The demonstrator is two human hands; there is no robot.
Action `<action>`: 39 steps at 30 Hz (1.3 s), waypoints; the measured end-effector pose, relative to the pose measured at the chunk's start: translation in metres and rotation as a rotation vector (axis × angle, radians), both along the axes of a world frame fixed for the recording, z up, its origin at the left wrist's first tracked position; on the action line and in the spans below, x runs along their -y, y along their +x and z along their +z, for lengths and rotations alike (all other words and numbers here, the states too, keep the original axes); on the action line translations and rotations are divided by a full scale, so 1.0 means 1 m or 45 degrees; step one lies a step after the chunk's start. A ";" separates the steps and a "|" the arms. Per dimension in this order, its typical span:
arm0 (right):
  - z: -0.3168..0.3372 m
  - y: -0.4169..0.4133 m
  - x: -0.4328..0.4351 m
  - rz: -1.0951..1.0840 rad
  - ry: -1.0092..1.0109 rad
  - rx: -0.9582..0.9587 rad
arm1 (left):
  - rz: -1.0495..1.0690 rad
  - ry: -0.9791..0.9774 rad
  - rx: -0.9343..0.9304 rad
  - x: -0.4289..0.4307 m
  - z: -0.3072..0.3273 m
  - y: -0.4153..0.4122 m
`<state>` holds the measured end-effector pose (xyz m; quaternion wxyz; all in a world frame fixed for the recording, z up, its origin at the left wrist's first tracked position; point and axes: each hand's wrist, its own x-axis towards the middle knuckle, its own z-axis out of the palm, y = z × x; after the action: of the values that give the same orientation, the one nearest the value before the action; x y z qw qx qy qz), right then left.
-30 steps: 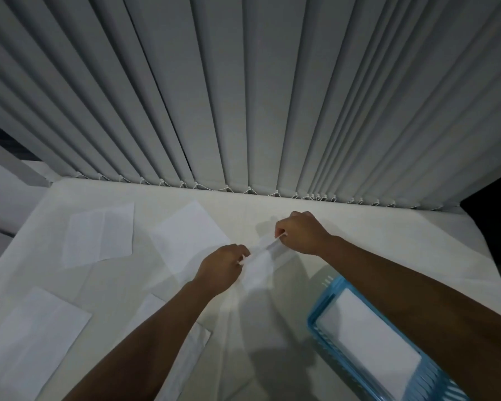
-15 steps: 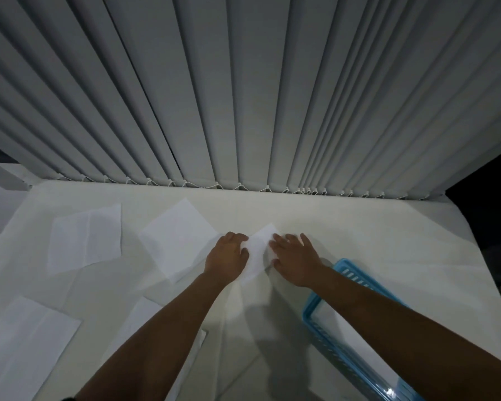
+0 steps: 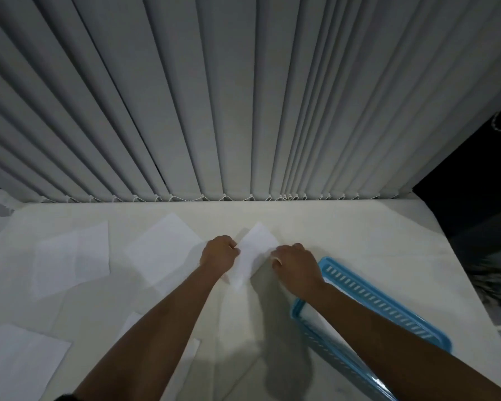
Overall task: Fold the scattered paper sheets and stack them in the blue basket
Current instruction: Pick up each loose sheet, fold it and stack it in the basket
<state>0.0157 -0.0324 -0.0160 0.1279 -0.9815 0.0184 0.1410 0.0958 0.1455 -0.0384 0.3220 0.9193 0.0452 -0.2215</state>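
Observation:
A narrow folded white paper sheet [image 3: 252,253] lies tilted on the white table between my hands. My left hand [image 3: 219,254] is curled at its left edge, fingertips pinching it. My right hand [image 3: 294,263] grips its right edge, fingers bent down onto the paper. The blue basket [image 3: 379,302] sits just right of my right hand, partly hidden under my right forearm, with white paper inside. Several unfolded sheets lie scattered to the left: one sheet [image 3: 164,251] next to my left hand, another sheet [image 3: 70,257] further left, and one sheet [image 3: 15,363] at the near left corner.
Grey vertical blinds [image 3: 243,111] hang along the table's far edge. A further sheet [image 3: 185,354] lies partly beneath my left forearm. The table's right edge [image 3: 457,256] drops off to a dark area.
The paper was held up between both hands, then laid down on the table. My hands pressed it flat and now grip its two side edges.

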 end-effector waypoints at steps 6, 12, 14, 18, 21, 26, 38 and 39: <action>0.026 -0.035 -0.013 -0.809 0.897 0.068 | 0.375 -0.814 -0.122 0.012 0.044 -0.032; 0.038 -0.065 -0.009 -1.386 1.657 -0.201 | 0.348 -1.144 -0.171 0.043 0.068 -0.083; 0.042 -0.072 -0.002 -1.508 1.952 -0.129 | 0.359 -1.227 -0.206 0.056 0.074 -0.102; 0.048 -0.092 0.019 -1.490 1.880 0.123 | 0.404 -1.282 -0.283 0.075 0.071 -0.127; 0.052 -0.111 0.034 -1.544 1.828 0.212 | 0.398 -1.211 -0.339 0.089 0.063 -0.141; 0.055 -0.141 0.059 -1.636 1.830 0.298 | 0.435 -1.146 -0.345 0.116 0.056 -0.163; 0.038 -0.204 0.087 -1.493 1.328 0.472 | 0.400 -1.133 -0.185 0.150 0.058 -0.181; 0.035 -0.208 0.089 -1.498 1.299 0.473 | 0.384 -1.087 -0.161 0.148 0.055 -0.179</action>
<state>-0.1919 -0.1215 0.0190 0.6154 -0.6387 0.4448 -0.1242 -0.0833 -0.0024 0.0167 0.6974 0.6721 0.1027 -0.2266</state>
